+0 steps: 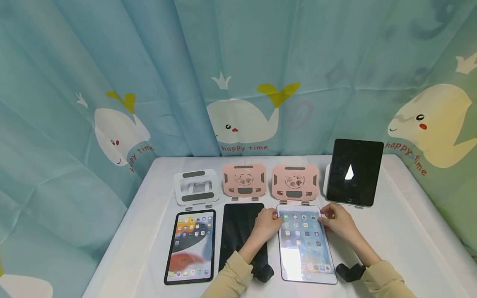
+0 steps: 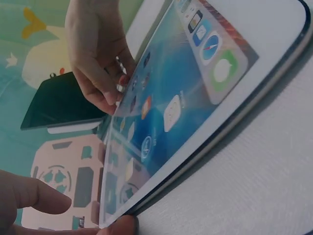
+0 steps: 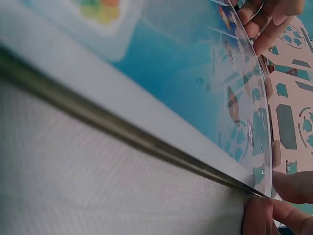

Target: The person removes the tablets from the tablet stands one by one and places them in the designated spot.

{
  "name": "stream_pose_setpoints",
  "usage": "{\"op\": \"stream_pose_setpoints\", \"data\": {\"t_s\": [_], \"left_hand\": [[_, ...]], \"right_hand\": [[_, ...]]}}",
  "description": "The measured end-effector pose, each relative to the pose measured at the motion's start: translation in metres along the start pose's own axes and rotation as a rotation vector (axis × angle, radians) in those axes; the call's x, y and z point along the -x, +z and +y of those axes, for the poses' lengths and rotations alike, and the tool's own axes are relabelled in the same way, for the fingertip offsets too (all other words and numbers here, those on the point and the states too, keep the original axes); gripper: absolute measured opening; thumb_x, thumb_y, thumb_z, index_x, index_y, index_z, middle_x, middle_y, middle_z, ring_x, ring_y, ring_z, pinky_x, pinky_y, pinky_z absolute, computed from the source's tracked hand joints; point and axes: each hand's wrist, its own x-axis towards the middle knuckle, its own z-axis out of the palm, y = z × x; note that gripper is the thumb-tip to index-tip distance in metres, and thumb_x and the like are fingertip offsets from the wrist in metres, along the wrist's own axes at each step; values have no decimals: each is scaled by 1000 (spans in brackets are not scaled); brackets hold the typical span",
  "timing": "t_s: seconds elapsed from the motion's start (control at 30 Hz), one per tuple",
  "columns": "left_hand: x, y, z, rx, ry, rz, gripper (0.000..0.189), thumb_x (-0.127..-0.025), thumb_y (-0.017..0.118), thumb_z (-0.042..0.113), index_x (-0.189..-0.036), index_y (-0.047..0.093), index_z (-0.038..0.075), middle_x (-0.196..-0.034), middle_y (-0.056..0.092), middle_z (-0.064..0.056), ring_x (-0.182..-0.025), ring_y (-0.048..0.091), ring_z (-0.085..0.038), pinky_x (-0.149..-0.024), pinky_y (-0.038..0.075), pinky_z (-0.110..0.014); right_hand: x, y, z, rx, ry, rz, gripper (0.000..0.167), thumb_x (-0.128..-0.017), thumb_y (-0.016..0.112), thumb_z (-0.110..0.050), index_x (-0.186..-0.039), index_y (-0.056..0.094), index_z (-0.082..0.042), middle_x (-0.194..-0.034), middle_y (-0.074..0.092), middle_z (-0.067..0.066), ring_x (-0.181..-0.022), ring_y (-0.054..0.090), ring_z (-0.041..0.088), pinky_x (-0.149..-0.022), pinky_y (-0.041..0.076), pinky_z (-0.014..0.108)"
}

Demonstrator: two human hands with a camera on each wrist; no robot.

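Note:
A white-framed tablet [image 1: 306, 244], screen lit with app icons, lies face up in front of a pink stand [image 1: 294, 182]. My left hand [image 1: 267, 224] holds it by the upper left corner; in the left wrist view one fingertip is at the corner's edge and another digit hovers apart from the screen. At the upper right corner, my right hand [image 1: 338, 222] grips the edge, with thumb and fingers about the corner in the right wrist view. The undersides of both grips are hidden. Beneath my left forearm lies a dark-screened tablet [image 1: 238, 231], partly covered.
On the left lies a black-framed tablet [image 1: 191, 248] with a lit screen. A white stand [image 1: 197, 188] and a second pink stand [image 1: 244, 181] stand behind. At the back right, a black tablet [image 1: 355, 171] leans upright on a stand. A whale-print curtain [image 1: 316, 62] hangs behind the table.

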Motion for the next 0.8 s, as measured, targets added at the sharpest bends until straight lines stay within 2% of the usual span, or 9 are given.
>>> {"op": "stream_pose_setpoints", "data": {"t_s": [0.13, 0.33, 0.5, 0.63, 0.8], "left_hand": [[-1, -1, 0, -10, 15, 9, 20, -84, 57, 13, -90, 66, -3, -86, 59, -9, -82, 50, -18, -71, 38, -31], [-3, 0, 3, 3, 40, 12, 29, -84, 57, 11, -105, 68, -5, -77, 52, -3, -74, 44, -14, -62, 31, -24], [-4, 1, 8, 17, 57, 17, 30, -84, 57, 10, -109, 68, -3, -76, 53, -1, -69, 43, -11, -60, 31, -22], [-7, 2, 14, 29, 69, 18, 29, -84, 58, 10, -109, 69, 0, -78, 55, -1, -67, 43, -9, -60, 32, -22], [-13, 8, 21, 89, 78, 25, 27, -83, 57, 10, -106, 71, 3, -82, 60, -1, -70, 46, -7, -64, 34, -21]], "right_hand": [[-1, -1, 0, -17, 11, -20, 29, -84, 67, -6, -106, 57, 9, -94, 51, 18, -78, 53, 21, -55, 53, 23], [0, -4, 3, -47, 30, -58, 33, -86, 66, -9, -111, 56, 10, -91, 54, 16, -74, 55, 18, -59, 55, 24], [4, -11, 6, -54, 34, -71, 29, -90, 63, -12, -110, 57, 8, -90, 62, 17, -68, 59, 15, -59, 54, 24], [8, -17, 8, -56, 15, -50, 25, -91, 60, -11, -108, 59, 8, -88, 64, 16, -67, 58, 14, -57, 52, 23], [10, -27, 13, -13, -44, 24, 24, -91, 59, -9, -109, 62, 6, -93, 64, 16, -67, 57, 12, -55, 49, 20]]}}
